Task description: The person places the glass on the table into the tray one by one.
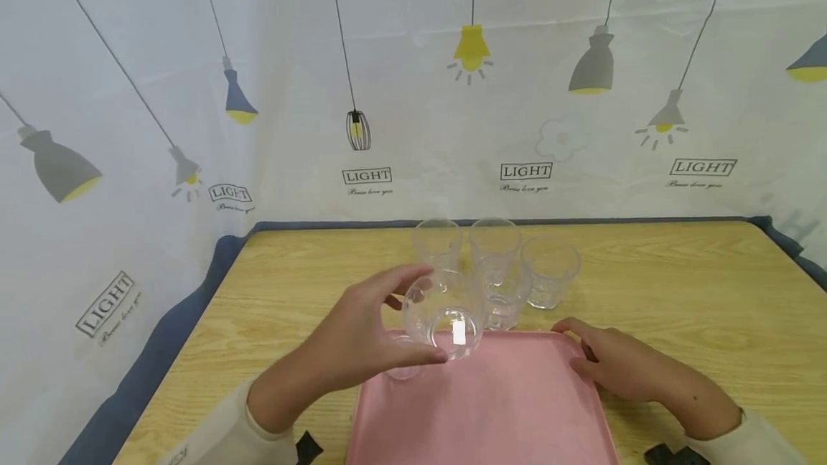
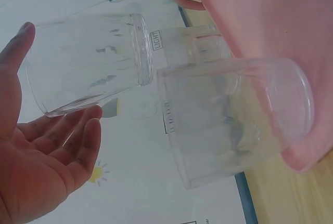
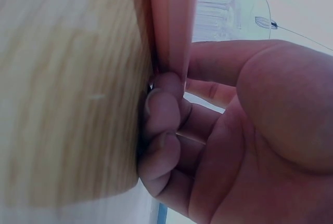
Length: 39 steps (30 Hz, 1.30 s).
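My left hand [image 1: 352,336] holds a clear cup [image 1: 420,307] between thumb and fingers, over the far left part of a pink tray [image 1: 510,407]. The cup is tipped, its wide mouth facing me. Partly hidden below it, another clear cup [image 1: 402,368] stands at the tray's left side; the left wrist view shows this lower cup [image 2: 234,125] larger, beside the held one [image 2: 88,63]. At the tray's far right corner, my right hand [image 1: 623,363] grips the rim. The right wrist view shows its fingers [image 3: 162,112] curled beneath the tray edge [image 3: 174,21].
Several more clear cups stand on the wooden table [image 1: 291,271] behind the tray, among them one at the right [image 1: 551,275] and one close to the rim [image 1: 502,303]. A white sheet printed with lamps [image 1: 413,92] hangs behind the table and along its left.
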Available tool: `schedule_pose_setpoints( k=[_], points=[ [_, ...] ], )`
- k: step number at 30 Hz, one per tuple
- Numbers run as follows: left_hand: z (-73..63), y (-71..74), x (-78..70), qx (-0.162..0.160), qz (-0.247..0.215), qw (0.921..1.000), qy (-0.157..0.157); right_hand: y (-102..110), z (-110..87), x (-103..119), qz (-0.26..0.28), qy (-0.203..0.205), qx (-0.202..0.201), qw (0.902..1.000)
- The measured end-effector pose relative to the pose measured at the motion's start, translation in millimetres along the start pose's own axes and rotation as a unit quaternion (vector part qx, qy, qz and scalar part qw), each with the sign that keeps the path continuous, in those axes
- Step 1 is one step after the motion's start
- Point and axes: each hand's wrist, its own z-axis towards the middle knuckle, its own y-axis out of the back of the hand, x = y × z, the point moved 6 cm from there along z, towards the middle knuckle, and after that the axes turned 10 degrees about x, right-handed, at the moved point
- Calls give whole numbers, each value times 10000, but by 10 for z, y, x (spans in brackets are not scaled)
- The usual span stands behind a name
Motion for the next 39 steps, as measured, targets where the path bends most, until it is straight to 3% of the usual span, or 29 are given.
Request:
schedule_pose_setpoints(
  k=[16,28,39],
  points=[
    [-250,34,7,186,62,9965,-812,2,10,-15,31,-23,-23,10000],
    [-453,84,187,512,-28,9935,-1020,6,22,-5,13,-126,-36,9999],
    [-569,43,310,847,-120,9927,-855,-27,24,-15,-11,-87,-79,9999]
  ],
)
